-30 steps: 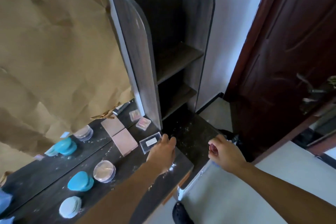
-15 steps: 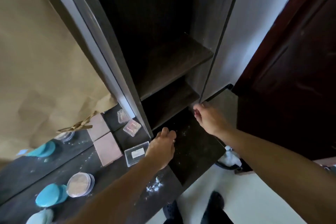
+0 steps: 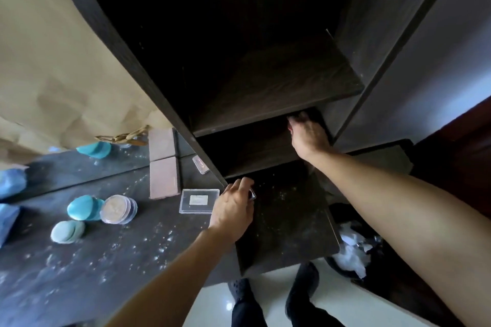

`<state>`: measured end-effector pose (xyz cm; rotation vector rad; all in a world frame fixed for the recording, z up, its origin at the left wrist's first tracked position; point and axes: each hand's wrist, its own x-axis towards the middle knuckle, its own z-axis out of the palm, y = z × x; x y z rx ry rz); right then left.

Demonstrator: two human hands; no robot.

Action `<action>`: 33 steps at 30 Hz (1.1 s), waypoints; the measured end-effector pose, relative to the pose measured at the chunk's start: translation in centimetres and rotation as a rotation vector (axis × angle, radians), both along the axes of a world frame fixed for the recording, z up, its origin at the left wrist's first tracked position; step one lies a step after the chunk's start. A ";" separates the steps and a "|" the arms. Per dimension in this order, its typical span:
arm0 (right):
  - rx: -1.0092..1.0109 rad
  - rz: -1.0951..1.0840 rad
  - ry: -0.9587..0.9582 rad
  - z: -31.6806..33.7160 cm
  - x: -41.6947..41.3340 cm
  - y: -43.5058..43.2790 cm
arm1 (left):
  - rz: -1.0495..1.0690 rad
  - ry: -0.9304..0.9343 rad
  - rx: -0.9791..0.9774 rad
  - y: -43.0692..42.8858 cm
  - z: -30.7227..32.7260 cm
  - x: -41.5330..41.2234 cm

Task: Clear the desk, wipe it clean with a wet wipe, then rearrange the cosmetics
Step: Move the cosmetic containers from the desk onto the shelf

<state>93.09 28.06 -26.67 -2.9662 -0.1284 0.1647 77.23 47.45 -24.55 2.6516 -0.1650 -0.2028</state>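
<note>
Cosmetics (image 3: 119, 208) dot our dusty desk (image 3: 132, 260); pink palette (image 3: 163, 178) runs lengthwise toward the mirror (image 3: 66, 170); left hand (image 3: 233, 210) curls its fingers, right hand (image 3: 309, 135) reaches into the shelf (image 3: 252, 146); we cannot tell either grip.

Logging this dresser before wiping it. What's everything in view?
desk: 1, dark, white-speckled, lower left
shelf unit: 1, dark wood, desk's right end
paper: 1, tan, covering most of the mirror
teal sponge: 1, left on desk
pale green sponge: 1, nearer than teal one
powder jar: 1, clear, beside teal sponge
palette: 1, pink, against the mirror
labelled case: 1, clear, right of palette
small case: 1, clear, pinkish inside, by shelf unit's side
blue item: 1, cut off, left edge
bin: 1, dark, crumpled white paper inside, floor
shoes: 2, dark, floor
left hand: 1, by shelf unit's foot, fingers curled
right hand: 1, inside the lower shelf, fingers shadowed
</note>
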 end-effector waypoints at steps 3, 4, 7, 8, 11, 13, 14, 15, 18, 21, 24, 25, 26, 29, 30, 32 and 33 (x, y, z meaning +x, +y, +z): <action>0.087 0.016 -0.008 -0.2 -1.4 -0.6 | 0.066 -0.013 -0.013 -1.6 0.3 0.7; 0.128 0.047 -0.039 -0.2 -2.4 -1.0 | 0.073 -0.017 -0.015 -2.2 0.6 1.1; 0.239 0.222 -0.152 0.0 -6.2 -3.4 | 0.070 -0.040 -0.060 -3.8 0.8 3.4; 0.245 0.264 -0.171 -0.1 -7.4 -4.5 | 0.070 -0.044 -0.077 -4.4 0.7 4.3; 0.189 0.245 -0.175 -0.1 -9.8 -8.0 | 0.067 -0.037 -0.102 -6.8 0.5 6.9; 0.129 0.224 -0.171 -0.7 -10.8 -10.4 | 0.054 -0.027 -0.093 -8.6 0.1 8.4; 0.114 0.213 -0.152 -1.0 -11.1 -11.5 | 0.046 -0.028 -0.085 -9.4 0.0 9.0; 0.116 0.198 -0.131 -1.3 -11.3 -12.5 | 0.039 -0.034 -0.082 -10.2 -0.2 9.6; 0.082 0.182 -0.128 -1.4 -11.4 -14.3 | 0.032 -0.052 -0.084 -11.8 -0.7 10.8; 0.068 0.163 -0.098 -1.9 -11.9 -14.9 | 0.049 -0.071 -0.093 -12.7 -1.1 11.9; 0.085 0.143 -0.062 -2.5 -12.4 -14.8 | 0.031 -0.068 -0.097 -12.9 -1.3 12.5; 0.078 0.165 -0.066 -2.6 -12.5 -14.7 | 0.025 -0.064 -0.102 -12.9 -1.3 12.6; 0.069 0.185 -0.070 -2.5 -12.6 -14.4 | 0.025 -0.060 -0.108 -12.8 -1.2 12.5; 0.084 0.202 -0.054 -2.5 -12.7 -13.3 | 0.047 -0.105 -0.106 -11.8 -0.6 11.0; 0.092 0.199 -0.036 -2.4 -12.7 -12.8 | 0.057 -0.134 -0.099 -11.1 -0.4 10.1; 0.097 0.229 -0.009 -1.7 -12.7 -11.3 | 0.080 -0.173 -0.100 -9.1 0.1 7.9; 0.096 0.255 -0.006 -1.3 -12.7 -10.3 | 0.097 -0.179 -0.098 -7.8 0.2 6.6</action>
